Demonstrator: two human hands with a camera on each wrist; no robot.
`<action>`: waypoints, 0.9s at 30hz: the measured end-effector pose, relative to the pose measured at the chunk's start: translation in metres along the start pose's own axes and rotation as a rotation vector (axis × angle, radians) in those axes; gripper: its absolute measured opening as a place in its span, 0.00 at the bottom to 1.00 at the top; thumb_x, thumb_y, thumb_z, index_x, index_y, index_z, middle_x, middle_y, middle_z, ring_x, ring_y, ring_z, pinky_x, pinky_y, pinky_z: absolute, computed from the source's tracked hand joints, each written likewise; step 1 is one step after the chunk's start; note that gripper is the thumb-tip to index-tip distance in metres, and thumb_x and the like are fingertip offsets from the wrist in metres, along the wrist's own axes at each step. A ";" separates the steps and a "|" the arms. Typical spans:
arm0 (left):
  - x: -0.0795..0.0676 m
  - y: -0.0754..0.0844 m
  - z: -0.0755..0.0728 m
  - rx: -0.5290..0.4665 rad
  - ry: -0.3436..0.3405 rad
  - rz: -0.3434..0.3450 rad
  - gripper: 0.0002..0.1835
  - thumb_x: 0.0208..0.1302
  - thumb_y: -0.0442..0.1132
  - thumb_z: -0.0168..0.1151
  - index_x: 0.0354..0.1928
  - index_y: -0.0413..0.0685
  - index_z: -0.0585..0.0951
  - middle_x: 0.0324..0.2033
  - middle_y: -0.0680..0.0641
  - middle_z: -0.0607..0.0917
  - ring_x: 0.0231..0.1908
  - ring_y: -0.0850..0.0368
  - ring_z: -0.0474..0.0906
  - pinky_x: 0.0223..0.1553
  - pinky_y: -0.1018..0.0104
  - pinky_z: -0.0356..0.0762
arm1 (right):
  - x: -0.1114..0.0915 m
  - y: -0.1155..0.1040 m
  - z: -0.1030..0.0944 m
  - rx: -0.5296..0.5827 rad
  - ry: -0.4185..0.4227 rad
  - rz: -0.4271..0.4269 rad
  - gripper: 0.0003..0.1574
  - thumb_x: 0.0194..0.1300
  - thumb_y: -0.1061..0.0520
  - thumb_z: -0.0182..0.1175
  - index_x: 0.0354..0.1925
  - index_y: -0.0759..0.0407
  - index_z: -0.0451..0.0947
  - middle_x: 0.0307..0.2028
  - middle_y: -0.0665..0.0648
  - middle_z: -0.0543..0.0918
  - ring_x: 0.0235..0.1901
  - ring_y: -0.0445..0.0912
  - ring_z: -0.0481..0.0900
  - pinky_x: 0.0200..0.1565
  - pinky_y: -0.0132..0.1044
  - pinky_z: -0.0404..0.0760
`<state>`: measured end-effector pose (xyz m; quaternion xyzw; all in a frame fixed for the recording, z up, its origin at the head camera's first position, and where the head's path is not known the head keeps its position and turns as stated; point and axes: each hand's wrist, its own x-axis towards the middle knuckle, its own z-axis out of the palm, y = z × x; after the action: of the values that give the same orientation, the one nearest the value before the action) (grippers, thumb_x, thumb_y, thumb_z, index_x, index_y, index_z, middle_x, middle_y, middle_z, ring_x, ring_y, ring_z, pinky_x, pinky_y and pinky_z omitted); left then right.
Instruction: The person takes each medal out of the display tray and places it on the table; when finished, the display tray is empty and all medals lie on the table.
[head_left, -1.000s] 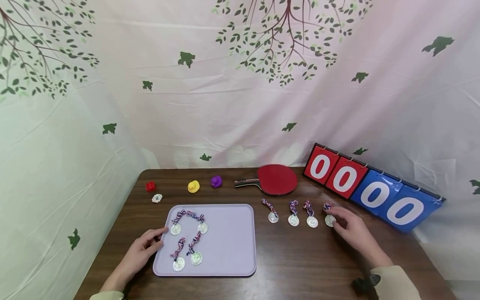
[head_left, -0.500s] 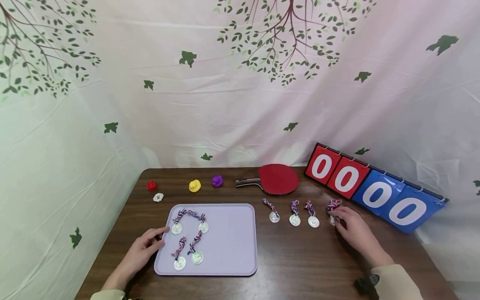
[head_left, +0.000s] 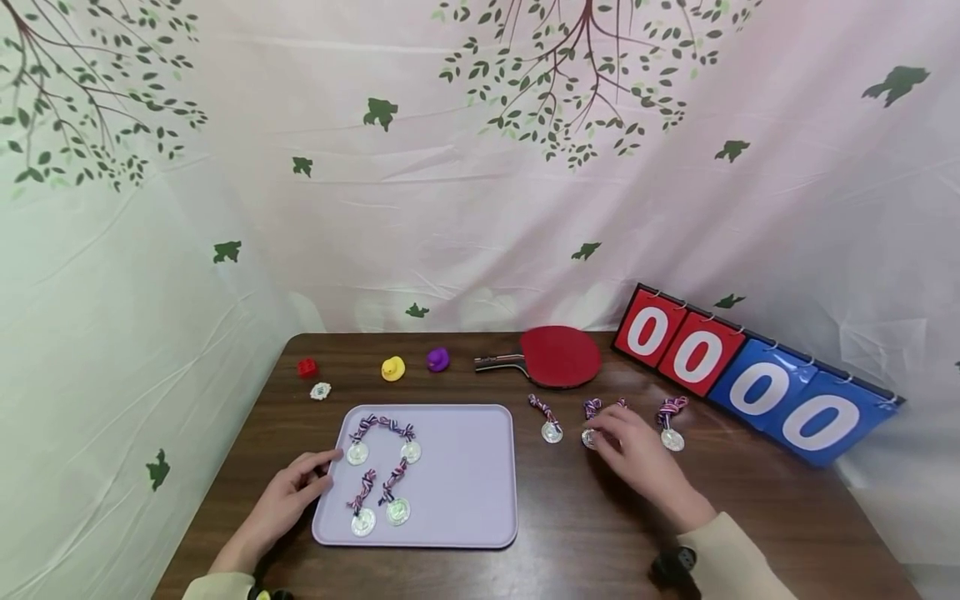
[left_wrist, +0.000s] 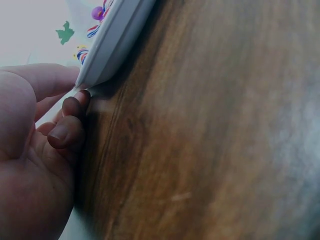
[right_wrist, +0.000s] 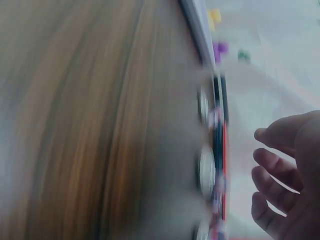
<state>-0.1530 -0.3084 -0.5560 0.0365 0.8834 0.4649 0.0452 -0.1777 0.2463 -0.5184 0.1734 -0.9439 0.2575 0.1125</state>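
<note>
In the head view a pale lilac tray [head_left: 465,475] lies with several silver medals [head_left: 398,511] on knotted striped ribbons on its left half. My left hand [head_left: 288,492] holds the left rim of the tray; in the left wrist view its fingertips lie on both sides of the rim [left_wrist: 112,47]. Right of the tray several more medals stand in a row. My right hand [head_left: 637,450] hovers over the middle of that row, partly hiding two medals. In the right wrist view its fingers [right_wrist: 280,167] are loosely bent with nothing between them. The rightmost medal [head_left: 672,439] lies apart from it.
Behind the medals lie a red table tennis paddle [head_left: 562,357] and a flip scoreboard [head_left: 750,375] showing zeros. A purple duck [head_left: 438,359], a yellow duck [head_left: 393,368], a red toy brick [head_left: 307,367] and a small white ornament [head_left: 320,391] lie along the back of the wooden table [head_left: 570,542].
My right hand has let go of the rightmost medal, whose ribbon now lies bunched above it, and has moved left over the row. My left hand stays at the tray.
</note>
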 end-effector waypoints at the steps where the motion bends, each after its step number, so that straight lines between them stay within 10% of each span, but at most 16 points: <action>1: 0.000 -0.001 0.000 -0.002 0.001 0.010 0.18 0.64 0.39 0.62 0.57 0.59 0.79 0.41 0.49 0.77 0.39 0.57 0.70 0.37 0.69 0.68 | 0.004 -0.008 0.006 0.015 0.002 -0.053 0.13 0.57 0.56 0.68 0.43 0.47 0.84 0.38 0.41 0.77 0.40 0.38 0.73 0.44 0.42 0.78; 6: 0.002 -0.004 0.000 -0.017 -0.001 0.031 0.18 0.64 0.40 0.62 0.56 0.59 0.79 0.41 0.48 0.77 0.38 0.56 0.70 0.36 0.69 0.68 | 0.024 -0.047 0.039 0.063 -0.015 -0.264 0.09 0.59 0.58 0.65 0.41 0.50 0.84 0.38 0.42 0.78 0.40 0.36 0.75 0.43 0.37 0.77; 17: 0.004 -0.003 0.001 -0.024 -0.010 0.002 0.18 0.64 0.41 0.62 0.56 0.60 0.79 0.41 0.49 0.76 0.38 0.56 0.69 0.36 0.68 0.67 | 0.054 -0.126 0.092 0.039 -0.235 -0.398 0.09 0.63 0.56 0.61 0.42 0.47 0.84 0.37 0.42 0.79 0.35 0.33 0.75 0.40 0.29 0.74; 27: 0.002 -0.004 -0.001 -0.020 -0.006 0.011 0.18 0.64 0.41 0.62 0.56 0.61 0.79 0.42 0.49 0.77 0.38 0.55 0.69 0.36 0.68 0.67 | 0.074 -0.166 0.125 -0.038 -0.266 -0.459 0.20 0.62 0.56 0.62 0.54 0.47 0.79 0.42 0.50 0.78 0.41 0.41 0.75 0.47 0.35 0.73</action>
<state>-0.1550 -0.3112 -0.5590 0.0420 0.8783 0.4740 0.0458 -0.1966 0.0265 -0.5274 0.4133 -0.8910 0.1823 0.0465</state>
